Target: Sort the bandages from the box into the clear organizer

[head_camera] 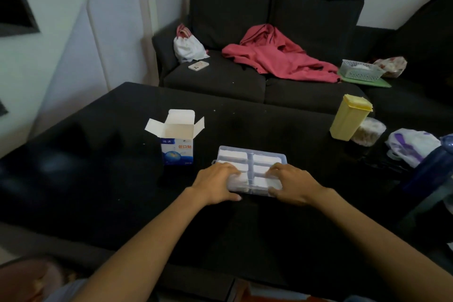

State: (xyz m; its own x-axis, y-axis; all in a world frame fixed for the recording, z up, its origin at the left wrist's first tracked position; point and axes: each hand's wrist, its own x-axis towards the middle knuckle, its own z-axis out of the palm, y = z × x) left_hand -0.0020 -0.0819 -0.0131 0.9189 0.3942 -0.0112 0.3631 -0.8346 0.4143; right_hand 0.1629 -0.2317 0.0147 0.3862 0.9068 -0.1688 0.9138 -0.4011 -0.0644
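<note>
The clear organizer (255,158) lies on the black table (98,179), its lid down, with white bandages showing through its compartments. My left hand (215,185) grips its near left corner, fingers on the lid and thumb at the front edge. My right hand (291,185) grips the near right corner the same way. The white and blue bandage box (177,140) stands upright to the left of the organizer with its top flaps open; its inside is not visible.
A yellow lidded container (349,117) and a round tub (367,132) stand at the table's right, beside a plastic bag (411,146) and a blue bottle (431,169). Behind the table a dark sofa (220,81) holds a red garment (282,56), a phone (198,65) and a basket (360,70).
</note>
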